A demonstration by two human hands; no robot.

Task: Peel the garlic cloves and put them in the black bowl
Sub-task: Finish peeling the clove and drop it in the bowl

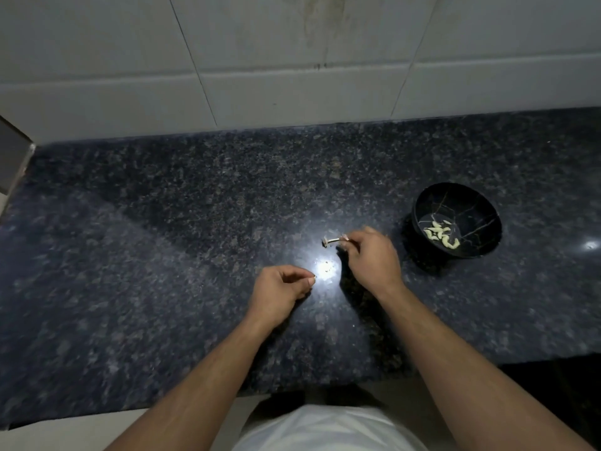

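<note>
The right hand [374, 258] pinches what appears to be a garlic stem [333, 240], which projects leftward from the grip. The left hand [279, 294] is curled, fingertips together, empty. Peeled cloves [440, 236] lie in the black bowl [422, 203].

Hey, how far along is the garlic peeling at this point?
Done: several pale peeled cloves lie in the round black bowl. In hand: the right hand pinches a small dry stem-like garlic scrap; the left hand is curled, contents unclear. Left: no unpeeled cloves show on the dark speckled granite counter, so it looks nearly finished.
</note>
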